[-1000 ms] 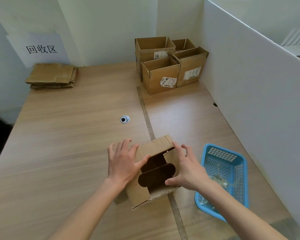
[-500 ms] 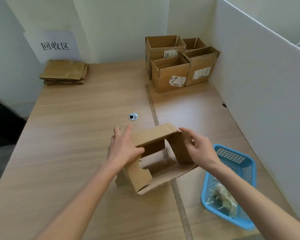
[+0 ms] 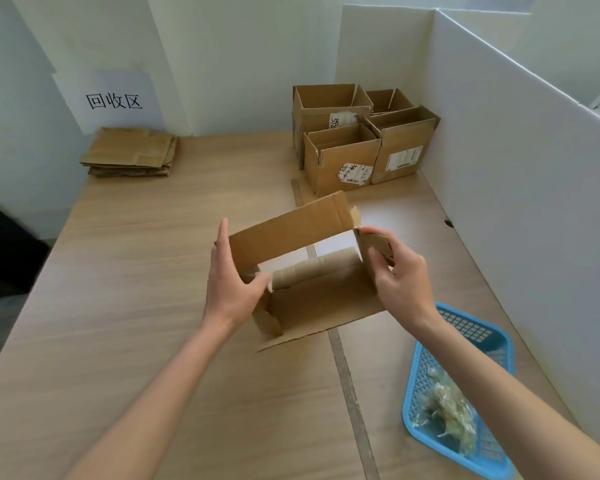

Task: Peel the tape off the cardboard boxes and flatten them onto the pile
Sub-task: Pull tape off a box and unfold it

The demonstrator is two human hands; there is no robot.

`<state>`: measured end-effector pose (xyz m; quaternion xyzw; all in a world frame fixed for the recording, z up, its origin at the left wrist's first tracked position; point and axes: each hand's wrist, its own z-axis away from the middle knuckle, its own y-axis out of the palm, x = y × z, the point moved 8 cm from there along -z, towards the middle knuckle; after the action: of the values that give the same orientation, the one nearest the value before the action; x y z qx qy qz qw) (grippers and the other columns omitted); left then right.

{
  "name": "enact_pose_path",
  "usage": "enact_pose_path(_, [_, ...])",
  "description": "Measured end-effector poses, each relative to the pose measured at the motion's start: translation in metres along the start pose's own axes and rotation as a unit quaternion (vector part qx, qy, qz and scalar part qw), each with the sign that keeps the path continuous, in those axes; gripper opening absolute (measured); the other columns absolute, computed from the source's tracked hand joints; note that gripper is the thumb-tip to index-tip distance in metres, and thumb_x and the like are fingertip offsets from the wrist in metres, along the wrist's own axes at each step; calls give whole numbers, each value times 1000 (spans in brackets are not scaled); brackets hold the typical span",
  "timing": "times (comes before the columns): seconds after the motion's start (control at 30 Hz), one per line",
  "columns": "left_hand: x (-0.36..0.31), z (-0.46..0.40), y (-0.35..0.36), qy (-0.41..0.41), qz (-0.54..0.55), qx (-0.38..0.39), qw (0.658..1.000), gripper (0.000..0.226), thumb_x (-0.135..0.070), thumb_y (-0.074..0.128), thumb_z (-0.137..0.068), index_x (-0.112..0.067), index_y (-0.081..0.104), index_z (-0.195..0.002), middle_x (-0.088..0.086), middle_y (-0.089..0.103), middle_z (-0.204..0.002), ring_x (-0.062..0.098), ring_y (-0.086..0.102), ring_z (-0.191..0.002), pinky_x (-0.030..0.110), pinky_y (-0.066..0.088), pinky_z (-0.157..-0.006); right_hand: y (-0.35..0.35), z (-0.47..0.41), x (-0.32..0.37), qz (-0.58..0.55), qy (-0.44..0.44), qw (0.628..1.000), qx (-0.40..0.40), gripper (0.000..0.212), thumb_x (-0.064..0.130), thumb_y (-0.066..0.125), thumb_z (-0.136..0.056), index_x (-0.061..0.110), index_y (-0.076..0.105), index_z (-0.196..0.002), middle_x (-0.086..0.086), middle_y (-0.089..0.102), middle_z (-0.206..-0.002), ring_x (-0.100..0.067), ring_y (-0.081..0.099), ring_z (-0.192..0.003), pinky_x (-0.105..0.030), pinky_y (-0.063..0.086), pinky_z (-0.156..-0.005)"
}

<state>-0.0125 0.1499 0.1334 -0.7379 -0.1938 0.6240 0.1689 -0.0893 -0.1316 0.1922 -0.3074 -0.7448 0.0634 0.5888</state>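
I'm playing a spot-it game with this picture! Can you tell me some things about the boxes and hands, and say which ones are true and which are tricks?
1. Both hands hold the opened box. True.
2. The blue basket is empty. False: crumpled clear tape lies in it.
3. The flat cardboard pile sits under the paper sign. True.
4. The upright boxes stand by the left wall. False: they stand by the right partition.
5. The left hand holds a knife. False: only cardboard.
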Motion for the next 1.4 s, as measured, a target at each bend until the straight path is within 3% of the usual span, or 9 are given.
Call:
enact_pose_path(0.2, [2, 14, 13, 157, -77, 140, 975, 111, 18, 57, -82, -42, 7, -161, -8, 30, -163, 11, 35, -147, 30, 39, -114, -9, 10, -38, 63, -12, 998, 17, 40, 2, 52, -102, 30, 58, -130, 24, 68, -103, 2, 66, -94, -18, 52, -75])
enact_pose_path(0.4, [90, 66, 23, 132, -141, 255, 948, 89, 21, 55, -80, -33, 44, -150, -5, 52, -148, 20, 65, -115, 35, 51, -102, 47, 69, -95, 306, -35, 909, 282, 98, -19, 44, -86, 40, 17, -160, -2, 62, -140, -26, 68, -112, -39, 57, -89])
enact_pose_path(0.6, [155, 105, 53, 48, -309, 509, 802, 66, -7, 45, -95, -29, 36, -157, -4, 29, -164, 15, 29, -150, 27, 25, -120, 105, 119, -158, 369, -1, 790, 490, 71, 18, 43, -92, 37, 26, -158, 15, 24, -165, -10, 24, -152, -35, 32, -117])
enact_pose_path(0.77, [134, 64, 82, 22, -342, 401, 850, 55, -48, 35, -106, -31, 26, -157, -3, 62, -110, 25, 58, -105, 41, 47, -88, 123, 85, -175, 314, 51, 870, 376, 56, 48, 38, -98, 37, 35, -153, 8, 60, -130, -20, 52, -129, -35, 40, -107])
enact_pose_path(0.87, [136, 56, 115, 93, -448, 340, 822, 58, -66, 33, -100, -25, 43, -140, 1, 53, -131, 23, 49, -121, 40, 42, -94, 138, 69, -194, 382, 16, 858, 342, 58, 66, 45, -94, 41, 39, -146, -1, 38, -145, -25, 34, -142, -39, 32, -114])
enact_pose_path(1.0, [152, 39, 143, 112, -408, 240, 874, 65, -69, 46, -93, -12, 57, -123, 12, 29, -162, 27, 21, -153, 57, 17, -122, 160, 45, -216, 392, -4, 862, 321, 67, 84, 41, -84, 37, 42, -131, -5, 0, -168, -25, -14, -155, -53, -1, -124])
enact_pose_path(1.13, [162, 30, 157, 138, -404, 191, 884, 72, -73, 46, -85, -7, 62, -109, 17, 29, -164, 32, 25, -153, 68, 16, -119, 170, 35, -231, 425, -35, 857, 290, 86, 89, 27, -84, 39, 25, -153, -5, -4, -170, -21, -11, -156, -64, -2, -121])
enact_pose_path(1.27, [174, 30, 160, 138, -395, 184, 889, 95, -78, 49, -79, -20, 39, -155, 14, 19, -167, 30, 17, -155, 72, 12, -116, 170, 36, -240, 419, -54, 876, 233, 86, 83, 30, -89, 40, 12, -161, -8, -3, -170, -22, 2, -157, -64, 8, -120])
enact_pose_path(1.4, [177, 27, 164, 122, -414, 205, 878, 94, -81, 42, -82, -33, 24, -161, 14, 2, -170, 31, 4, -157, 75, 5, -115, 171, 33, -242, 423, -53, 874, 232, 82, 82, 31, -89, 42, 15, -160, -8, 0, -170, -22, 5, -157, -64, 11, -119])
